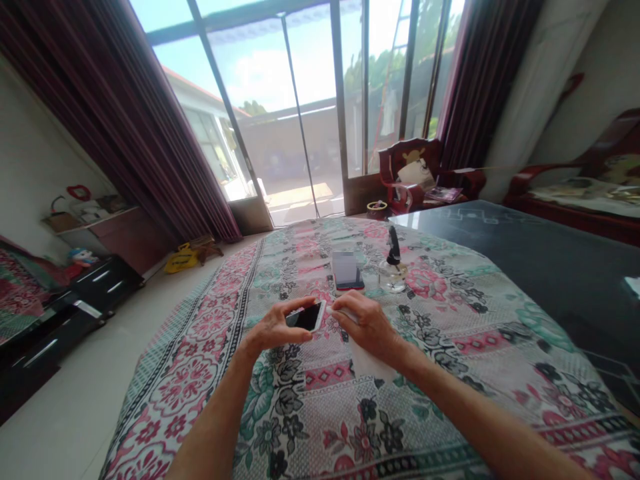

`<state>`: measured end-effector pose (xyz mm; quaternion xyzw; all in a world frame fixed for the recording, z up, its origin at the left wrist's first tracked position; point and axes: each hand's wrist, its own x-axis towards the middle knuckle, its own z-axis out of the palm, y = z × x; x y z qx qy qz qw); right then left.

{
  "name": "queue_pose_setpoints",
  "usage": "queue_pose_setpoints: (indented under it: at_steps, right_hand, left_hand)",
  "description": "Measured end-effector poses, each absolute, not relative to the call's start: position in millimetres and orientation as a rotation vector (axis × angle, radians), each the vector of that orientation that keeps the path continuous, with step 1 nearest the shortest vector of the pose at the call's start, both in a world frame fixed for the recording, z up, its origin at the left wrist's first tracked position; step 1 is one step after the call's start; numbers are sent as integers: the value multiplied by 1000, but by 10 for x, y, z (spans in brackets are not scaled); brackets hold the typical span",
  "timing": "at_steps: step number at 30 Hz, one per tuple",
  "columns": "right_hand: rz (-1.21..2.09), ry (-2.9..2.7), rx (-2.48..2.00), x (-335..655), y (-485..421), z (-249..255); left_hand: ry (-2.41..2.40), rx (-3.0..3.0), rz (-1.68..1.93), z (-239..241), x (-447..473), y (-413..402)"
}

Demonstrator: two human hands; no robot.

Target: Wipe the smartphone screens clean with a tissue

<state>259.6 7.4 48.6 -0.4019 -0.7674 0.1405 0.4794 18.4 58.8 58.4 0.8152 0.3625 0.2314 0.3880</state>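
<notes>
My left hand (270, 327) grips a white-edged smartphone (311, 317) by its sides, thumb on the near edge and fingers on the far one. The dark screen faces up at a tilt. Close to the phone's right end, my right hand (373, 325) is closed on a thin white cloth or tissue (367, 362), which hangs down below the palm. Its pinched fingertips are at the phone's edge; whether they touch it I cannot tell. Beyond the hands lies a dark, red-edged flat object (354, 284) with a pale sheet (346, 268) on it, partly blurred.
A clear bottle (393, 277) with a black top (394, 247) stands on the flowered tablecloth (345, 427). To the right is a dark glossy tabletop (520, 247). A wooden armchair (400, 177) stands near the glass doors, and a yellow bag (181, 259) lies on the floor.
</notes>
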Motion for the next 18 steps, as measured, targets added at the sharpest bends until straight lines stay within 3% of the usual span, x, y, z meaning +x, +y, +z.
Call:
queue_pose_setpoints:
  at_steps: [18]
  right_hand:
    - [326,-1739,-871,2382,21,421]
  left_hand:
    - [874,1958,619,551,208,586]
